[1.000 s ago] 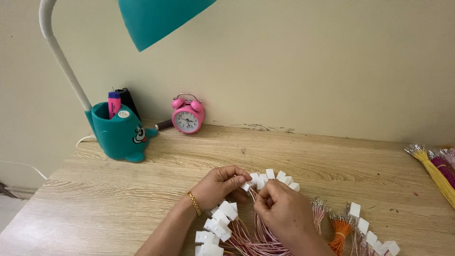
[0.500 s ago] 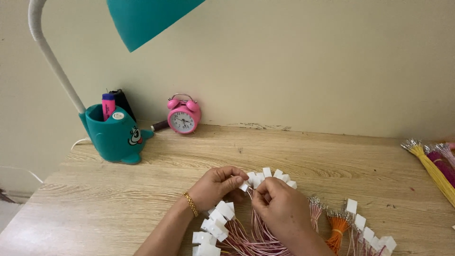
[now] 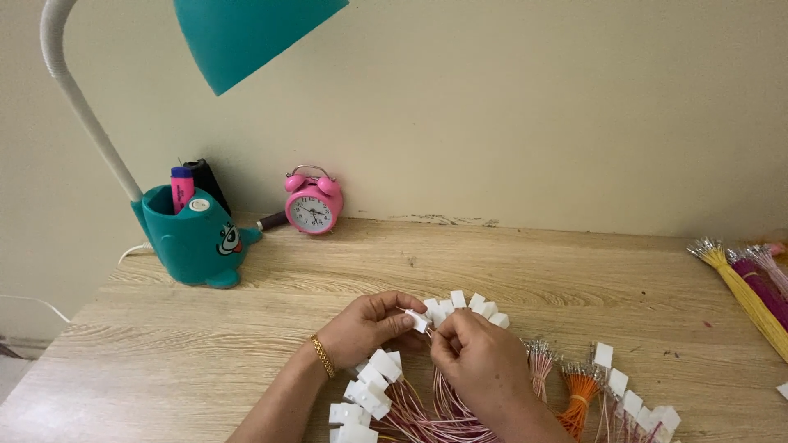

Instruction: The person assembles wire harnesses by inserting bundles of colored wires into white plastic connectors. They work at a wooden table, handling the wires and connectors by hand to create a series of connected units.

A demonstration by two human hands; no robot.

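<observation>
Low in the frame, the left hand [image 3: 365, 328] pinches a white connector [image 3: 417, 321] steady; the right hand's [image 3: 476, 357] fingers close, seemingly on its pink wire [image 3: 435, 385].

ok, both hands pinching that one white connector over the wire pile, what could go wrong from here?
1. The left hand and right hand pinch one small white connector; it could slip into the fan of loose white connectors and get lost among them.
2. The pink wires lie crossed under the wrists; a pull might tangle or drag neighbours.
3. The orange wire bundle sits close to the right forearm and could be swept aside.
</observation>
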